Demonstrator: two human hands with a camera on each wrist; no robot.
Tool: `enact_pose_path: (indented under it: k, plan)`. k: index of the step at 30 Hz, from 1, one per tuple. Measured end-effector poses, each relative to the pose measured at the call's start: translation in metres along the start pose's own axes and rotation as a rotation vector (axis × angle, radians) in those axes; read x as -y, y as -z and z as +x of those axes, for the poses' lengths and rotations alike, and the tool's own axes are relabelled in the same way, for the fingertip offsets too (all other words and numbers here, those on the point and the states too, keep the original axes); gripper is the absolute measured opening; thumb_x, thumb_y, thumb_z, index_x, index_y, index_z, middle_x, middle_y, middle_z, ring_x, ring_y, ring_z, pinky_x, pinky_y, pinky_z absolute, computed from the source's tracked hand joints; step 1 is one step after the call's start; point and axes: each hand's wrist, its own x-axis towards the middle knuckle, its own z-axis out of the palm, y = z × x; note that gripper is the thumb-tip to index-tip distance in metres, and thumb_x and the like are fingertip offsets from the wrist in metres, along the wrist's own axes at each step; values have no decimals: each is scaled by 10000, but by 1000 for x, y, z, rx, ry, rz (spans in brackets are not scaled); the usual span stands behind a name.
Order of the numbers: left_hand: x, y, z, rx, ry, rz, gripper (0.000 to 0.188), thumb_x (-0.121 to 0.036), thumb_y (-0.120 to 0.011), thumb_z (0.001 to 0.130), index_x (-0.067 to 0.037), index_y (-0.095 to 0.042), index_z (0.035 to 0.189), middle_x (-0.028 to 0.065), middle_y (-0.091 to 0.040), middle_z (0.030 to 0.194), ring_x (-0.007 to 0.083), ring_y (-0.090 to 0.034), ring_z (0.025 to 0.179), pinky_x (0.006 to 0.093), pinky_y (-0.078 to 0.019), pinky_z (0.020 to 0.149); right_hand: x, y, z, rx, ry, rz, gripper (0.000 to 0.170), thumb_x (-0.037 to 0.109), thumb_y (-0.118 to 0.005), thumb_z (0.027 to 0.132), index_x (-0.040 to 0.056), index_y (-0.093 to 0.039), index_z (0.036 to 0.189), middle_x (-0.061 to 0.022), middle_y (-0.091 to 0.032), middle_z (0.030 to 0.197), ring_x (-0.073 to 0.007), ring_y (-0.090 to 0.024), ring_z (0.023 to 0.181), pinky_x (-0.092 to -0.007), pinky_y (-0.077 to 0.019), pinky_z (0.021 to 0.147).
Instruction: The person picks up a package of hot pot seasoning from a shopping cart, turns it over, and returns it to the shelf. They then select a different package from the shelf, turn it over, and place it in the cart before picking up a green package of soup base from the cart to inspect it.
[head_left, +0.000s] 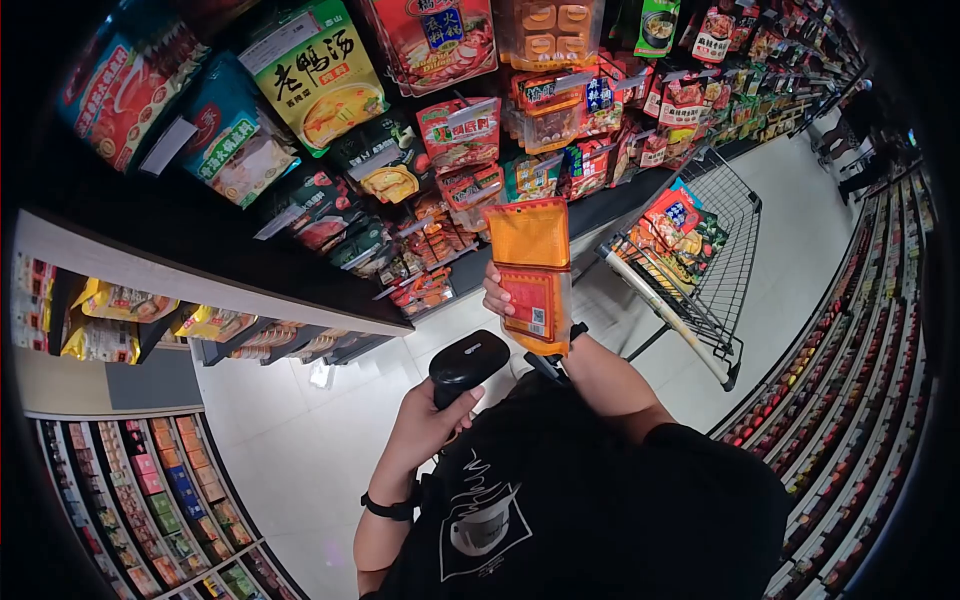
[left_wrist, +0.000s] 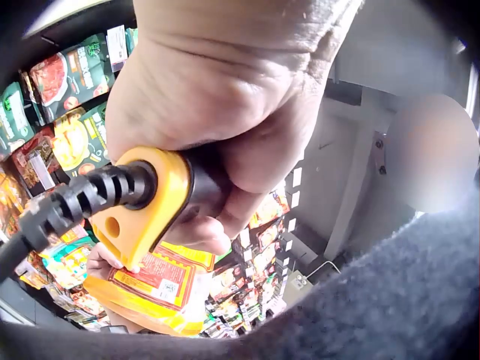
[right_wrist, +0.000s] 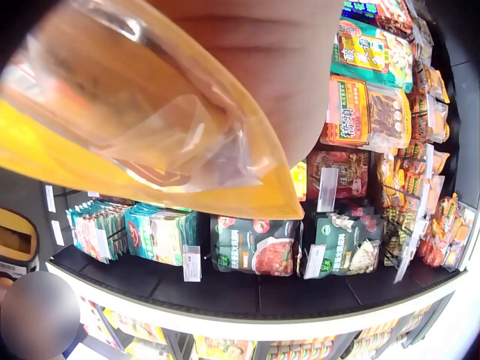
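Packet (head_left: 533, 238), orange with a red label and a QR code near its lower end, is held in my right grip (head_left: 496, 290), fingers curled round its left edge; how my thumb lies behind it I can't quite make out. Left of the packet, near its lower end, my left grip (head_left: 418, 428) is wrapped round a black scanner (head_left: 466, 362), whose yellow end carries a ribbed cord (left_wrist: 82, 204). Beyond the packet are rows of hanging packs (head_left: 460, 135); right of it stands a wire cart (head_left: 655, 292) with more packs (head_left: 678, 232) inside.
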Motion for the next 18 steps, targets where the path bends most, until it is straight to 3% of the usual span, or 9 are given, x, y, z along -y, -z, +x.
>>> enact_pose_path:
  k: [15,18]
  plan:
    - [28,31,-29,83,-17,-26,275,-264,-802,983,-16,-684,1007,-16,-658,745,53,-618,640,214,-481,589,-44,-7,-15,23,113,-118,546,603,-535,998,62,-508,1074,-21,-518,778,-147,-539,618,-263,-423,654]
    - [32,30,-29,97,-2,-22,289,-276,-809,977,-18,-681,1005,-16,-657,745,54,-617,637,212,-481,588,-45,20,-16,42,160,-157,564,630,-517,1003,71,-510,1075,-10,-515,777,-137,-539,617,-263,-420,653]
